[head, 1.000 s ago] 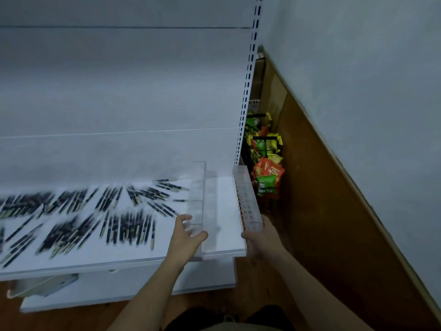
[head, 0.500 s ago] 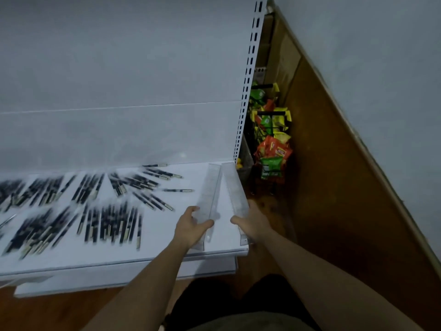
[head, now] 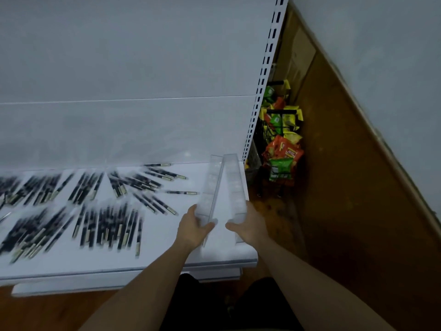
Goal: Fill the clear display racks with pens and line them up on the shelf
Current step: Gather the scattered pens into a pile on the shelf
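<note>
Two long clear display racks lie on the right end of the white shelf, running front to back. My left hand grips the near end of the left rack. My right hand grips the near end of the right rack. Their far ends nearly touch by the back panel; the near ends are spread apart. Both racks look empty. Several dark pens with pale ends lie in loose bunches across the shelf to the left.
A slotted white upright marks the shelf's right end. Beyond it a dark wire basket holds colourful snack packets on the brown floor. A grey wall runs along the right. A lower white shelf edge shows beneath.
Both racks have moved inward onto the shelf's right end and closer together, their far ends converging. The right rack, earlier at the shelf's edge, now lies on the shelf.
</note>
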The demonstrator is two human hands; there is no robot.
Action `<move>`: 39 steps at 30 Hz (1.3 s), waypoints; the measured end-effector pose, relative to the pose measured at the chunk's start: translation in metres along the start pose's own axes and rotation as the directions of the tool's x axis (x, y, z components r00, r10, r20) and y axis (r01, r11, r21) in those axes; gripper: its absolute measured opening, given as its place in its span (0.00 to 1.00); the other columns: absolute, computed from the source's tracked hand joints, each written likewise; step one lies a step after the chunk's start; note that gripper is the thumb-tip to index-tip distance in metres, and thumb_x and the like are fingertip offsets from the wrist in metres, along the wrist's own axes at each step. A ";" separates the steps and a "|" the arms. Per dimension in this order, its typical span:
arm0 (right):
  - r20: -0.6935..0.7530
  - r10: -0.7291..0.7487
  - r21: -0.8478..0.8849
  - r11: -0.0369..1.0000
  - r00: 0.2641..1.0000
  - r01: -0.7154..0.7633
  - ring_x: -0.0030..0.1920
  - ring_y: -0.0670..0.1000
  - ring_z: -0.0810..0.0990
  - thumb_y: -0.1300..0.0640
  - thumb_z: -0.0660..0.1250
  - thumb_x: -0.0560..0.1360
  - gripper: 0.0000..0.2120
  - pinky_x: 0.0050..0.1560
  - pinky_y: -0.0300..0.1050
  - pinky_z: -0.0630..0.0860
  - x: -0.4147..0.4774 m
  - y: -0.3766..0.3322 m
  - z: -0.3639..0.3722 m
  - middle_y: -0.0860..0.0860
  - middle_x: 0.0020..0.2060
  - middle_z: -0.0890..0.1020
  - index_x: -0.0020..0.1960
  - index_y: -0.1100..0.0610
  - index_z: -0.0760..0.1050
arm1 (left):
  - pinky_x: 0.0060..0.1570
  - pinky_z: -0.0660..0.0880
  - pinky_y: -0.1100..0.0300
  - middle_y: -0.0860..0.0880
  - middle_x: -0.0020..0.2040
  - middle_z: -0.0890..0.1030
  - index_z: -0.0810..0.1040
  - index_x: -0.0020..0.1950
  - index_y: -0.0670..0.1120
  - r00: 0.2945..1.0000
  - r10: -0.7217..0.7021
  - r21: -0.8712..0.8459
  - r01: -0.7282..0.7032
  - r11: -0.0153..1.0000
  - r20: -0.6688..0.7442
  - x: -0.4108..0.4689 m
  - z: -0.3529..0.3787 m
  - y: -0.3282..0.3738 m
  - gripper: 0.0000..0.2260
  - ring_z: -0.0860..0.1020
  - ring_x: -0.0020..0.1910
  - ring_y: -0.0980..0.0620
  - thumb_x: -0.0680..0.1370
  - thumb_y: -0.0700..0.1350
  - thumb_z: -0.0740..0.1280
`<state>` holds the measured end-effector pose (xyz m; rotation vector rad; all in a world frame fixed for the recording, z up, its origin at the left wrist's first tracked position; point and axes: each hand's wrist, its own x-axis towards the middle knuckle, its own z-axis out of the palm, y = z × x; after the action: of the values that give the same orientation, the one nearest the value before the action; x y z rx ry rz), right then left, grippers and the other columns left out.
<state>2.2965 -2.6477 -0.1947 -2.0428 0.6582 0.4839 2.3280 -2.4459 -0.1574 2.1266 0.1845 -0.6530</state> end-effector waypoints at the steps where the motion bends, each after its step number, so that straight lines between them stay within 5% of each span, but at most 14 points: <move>1: 0.001 0.000 0.003 1.000 1.000 0.000 0.66 0.55 0.76 0.30 0.74 0.53 0.57 0.65 0.57 0.78 -0.003 -0.002 -0.001 0.50 0.67 0.75 0.77 0.47 0.60 | 0.66 0.71 0.53 0.42 0.69 0.73 0.58 0.80 0.45 1.000 -0.002 0.036 0.002 0.999 -0.005 -0.002 -0.006 0.002 0.42 0.74 0.67 0.45 0.73 0.57 0.75; 5: -0.055 -0.032 -0.164 0.986 0.998 0.023 0.69 0.57 0.73 0.25 0.66 0.60 0.55 0.69 0.59 0.72 -0.028 -0.025 -0.019 0.53 0.71 0.72 0.80 0.50 0.56 | 0.67 0.71 0.49 0.39 0.71 0.69 0.57 0.80 0.45 0.996 0.035 0.185 -0.020 0.982 -0.078 -0.019 -0.045 0.008 0.35 0.72 0.68 0.42 0.79 0.56 0.68; 11: 0.042 -0.319 -0.488 0.821 0.947 0.298 0.76 0.60 0.62 0.39 0.65 0.80 0.36 0.76 0.54 0.60 -0.062 -0.109 -0.041 0.57 0.77 0.66 0.81 0.54 0.57 | 0.70 0.68 0.51 0.43 0.77 0.64 0.55 0.81 0.44 0.970 0.097 0.178 -0.058 0.982 -0.222 -0.053 -0.135 0.021 0.31 0.69 0.72 0.44 0.82 0.52 0.64; 16: 0.161 -0.481 -0.477 0.726 0.862 0.494 0.78 0.59 0.60 0.44 0.65 0.82 0.32 0.77 0.53 0.58 -0.081 -0.167 -0.037 0.57 0.77 0.66 0.80 0.56 0.60 | 0.68 0.70 0.47 0.45 0.79 0.61 0.56 0.81 0.47 0.917 0.098 0.270 0.011 0.963 -0.387 -0.113 -0.217 -0.010 0.30 0.68 0.73 0.43 0.82 0.54 0.62; 21: 0.223 -0.615 -0.412 0.644 0.756 0.645 0.69 0.64 0.73 0.56 0.72 0.79 0.26 0.70 0.56 0.66 -0.094 -0.194 -0.010 0.62 0.66 0.77 0.73 0.64 0.71 | 0.67 0.70 0.46 0.44 0.77 0.65 0.61 0.79 0.44 0.835 0.119 0.391 0.122 0.912 -0.538 -0.178 -0.254 -0.055 0.27 0.66 0.74 0.43 0.83 0.53 0.62; 27: 0.393 -0.618 -0.371 0.570 0.680 0.733 0.75 0.58 0.66 0.51 0.66 0.82 0.26 0.75 0.53 0.62 -0.117 -0.227 0.037 0.57 0.73 0.71 0.77 0.58 0.66 | 0.65 0.72 0.47 0.44 0.75 0.67 0.61 0.79 0.45 0.772 0.051 0.355 0.231 0.906 -0.633 -0.235 -0.271 -0.098 0.28 0.70 0.71 0.44 0.82 0.53 0.63; 34: 0.430 -0.587 -0.359 0.586 0.685 0.727 0.77 0.56 0.65 0.47 0.64 0.82 0.28 0.76 0.52 0.62 -0.108 -0.234 0.088 0.54 0.76 0.68 0.79 0.56 0.64 | 0.67 0.70 0.47 0.45 0.76 0.66 0.60 0.79 0.44 0.754 0.010 0.325 0.271 0.906 -0.657 -0.229 -0.303 -0.143 0.28 0.65 0.74 0.44 0.82 0.53 0.62; 39: 0.368 -0.604 -0.300 0.643 0.707 0.705 0.74 0.58 0.69 0.52 0.68 0.81 0.26 0.73 0.52 0.65 -0.081 -0.236 0.137 0.56 0.72 0.72 0.76 0.59 0.67 | 0.67 0.69 0.49 0.45 0.76 0.65 0.59 0.80 0.45 0.812 0.081 0.410 0.203 0.889 -0.578 -0.161 -0.336 -0.166 0.28 0.69 0.71 0.44 0.83 0.54 0.62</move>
<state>2.3680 -2.4040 -0.0669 -2.3895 -0.4105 0.4326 2.2612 -2.0637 -0.0328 2.7488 0.4800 -0.0390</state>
